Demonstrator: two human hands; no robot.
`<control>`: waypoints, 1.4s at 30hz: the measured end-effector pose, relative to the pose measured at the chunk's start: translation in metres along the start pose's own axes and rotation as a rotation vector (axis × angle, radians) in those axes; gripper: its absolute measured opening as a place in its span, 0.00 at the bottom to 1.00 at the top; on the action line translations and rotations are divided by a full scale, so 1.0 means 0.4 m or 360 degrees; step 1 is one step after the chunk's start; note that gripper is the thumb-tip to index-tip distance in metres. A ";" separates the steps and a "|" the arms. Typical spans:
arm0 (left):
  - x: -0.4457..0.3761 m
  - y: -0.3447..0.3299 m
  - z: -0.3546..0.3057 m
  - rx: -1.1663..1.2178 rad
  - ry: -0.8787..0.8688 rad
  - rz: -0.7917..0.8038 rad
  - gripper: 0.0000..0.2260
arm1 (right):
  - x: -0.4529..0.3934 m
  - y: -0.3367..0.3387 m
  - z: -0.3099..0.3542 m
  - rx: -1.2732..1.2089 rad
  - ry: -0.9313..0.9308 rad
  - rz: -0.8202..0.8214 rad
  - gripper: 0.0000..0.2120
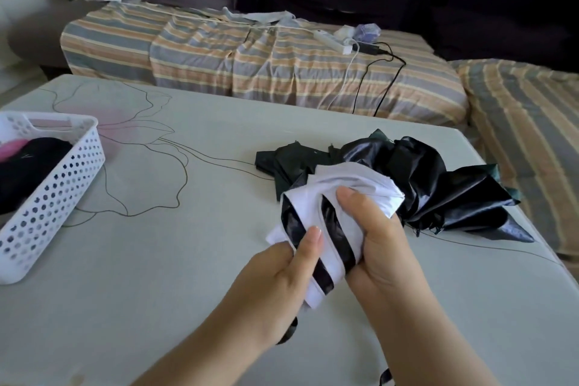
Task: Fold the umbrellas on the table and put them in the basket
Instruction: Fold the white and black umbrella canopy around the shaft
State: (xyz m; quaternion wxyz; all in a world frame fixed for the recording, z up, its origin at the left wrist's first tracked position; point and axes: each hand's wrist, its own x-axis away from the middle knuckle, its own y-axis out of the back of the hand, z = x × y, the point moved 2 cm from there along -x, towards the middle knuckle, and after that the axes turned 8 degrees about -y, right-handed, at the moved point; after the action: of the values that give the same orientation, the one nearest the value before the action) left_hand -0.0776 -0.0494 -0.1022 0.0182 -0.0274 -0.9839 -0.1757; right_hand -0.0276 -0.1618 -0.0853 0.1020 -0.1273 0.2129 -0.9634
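Note:
A white umbrella with black bands (344,194) is bunched up above the table's near right part. My left hand (282,273) grips its lower end, thumb across the fabric. My right hand (376,235) wraps round its middle from the right. Behind it a dark green and black umbrella (438,178) lies loose and crumpled on the table, its canopy spread out. A white perforated basket (53,197) stands at the table's left edge and holds a folded black umbrella (28,166) and something pink (12,147). A black strap hangs below my left wrist.
The pale green table (156,260) bears a drawn flower outline. Beyond it is a sofa with a striped cover (250,63); a white power strip (332,41) and black and white cables lie on it. Dark cushions lean at the back.

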 end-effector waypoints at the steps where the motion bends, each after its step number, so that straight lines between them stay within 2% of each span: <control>1: 0.002 0.011 -0.008 0.0021 0.0065 0.0091 0.32 | -0.002 0.001 0.005 -0.0043 -0.0004 0.0037 0.15; 4: -0.002 0.026 0.003 0.0335 0.0260 0.0244 0.42 | -0.006 0.008 0.018 -0.0147 -0.0003 0.0132 0.13; 5: 0.001 0.025 -0.004 0.0453 0.0242 0.0321 0.41 | -0.006 0.007 0.019 -0.0144 -0.0008 0.0141 0.12; 7: 0.009 0.016 -0.032 0.0513 0.0138 0.0323 0.31 | -0.009 0.003 0.020 -0.0042 -0.0021 0.0108 0.13; 8: 0.013 0.014 -0.038 0.0486 0.0085 0.0280 0.28 | -0.009 0.005 0.023 0.0050 -0.0002 0.0049 0.18; 10: 0.016 0.016 -0.049 0.0412 0.0086 0.0282 0.30 | -0.007 0.030 0.039 0.0377 0.0095 -0.0191 0.37; 11: 0.015 0.025 -0.048 0.0359 0.0114 0.0283 0.31 | -0.001 0.044 0.054 0.0606 0.0201 -0.0271 0.43; 12: 0.011 0.038 -0.047 0.0314 0.0149 0.0282 0.33 | 0.005 0.054 0.071 0.0802 0.0354 -0.0237 0.42; 15: 0.004 0.085 -0.021 0.0213 0.0277 0.0351 0.33 | 0.013 0.080 0.103 0.1138 0.0616 0.0208 0.25; 18: 0.000 0.117 -0.002 0.0124 0.0313 0.0559 0.33 | 0.013 0.108 0.106 0.1211 0.0545 0.0501 0.16; 21: -0.002 0.132 0.007 0.0095 0.0310 0.0754 0.33 | 0.014 0.119 0.109 0.1278 0.0484 0.0585 0.14; 27: -0.007 0.106 -0.002 0.0139 0.0396 0.0955 0.33 | 0.024 0.083 0.112 0.1418 0.0726 0.0353 0.21; 30: -0.002 0.088 -0.023 0.0043 0.0410 0.0994 0.31 | 0.035 0.064 0.108 0.1551 0.0761 0.0079 0.21; 34: 0.013 0.075 -0.028 -0.0128 0.0378 0.0887 0.31 | 0.031 0.048 0.104 0.1830 0.1014 -0.0151 0.20; 37: 0.020 0.067 -0.033 -0.0360 0.0211 0.0732 0.33 | 0.012 0.049 0.085 0.1991 0.1136 -0.0350 0.23; 38: 0.024 0.062 -0.041 -0.0399 0.0147 0.0676 0.29 | 0.007 0.048 0.078 0.2053 0.1185 -0.0397 0.24; 40: 0.032 0.050 -0.064 -0.0436 0.0068 0.0573 0.16 | 0.003 0.046 0.070 0.2170 0.1303 -0.0444 0.25; 42: 0.030 0.040 -0.073 -0.0516 0.0002 0.0450 0.06 | -0.001 0.049 0.071 0.2233 0.1386 -0.0507 0.23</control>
State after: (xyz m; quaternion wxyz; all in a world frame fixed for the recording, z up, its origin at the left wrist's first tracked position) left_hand -0.0877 -0.0439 -0.0689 0.0387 -0.1677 -0.9291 -0.3273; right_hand -0.0164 -0.1901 -0.0689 -0.0709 0.3201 -0.4357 -0.8383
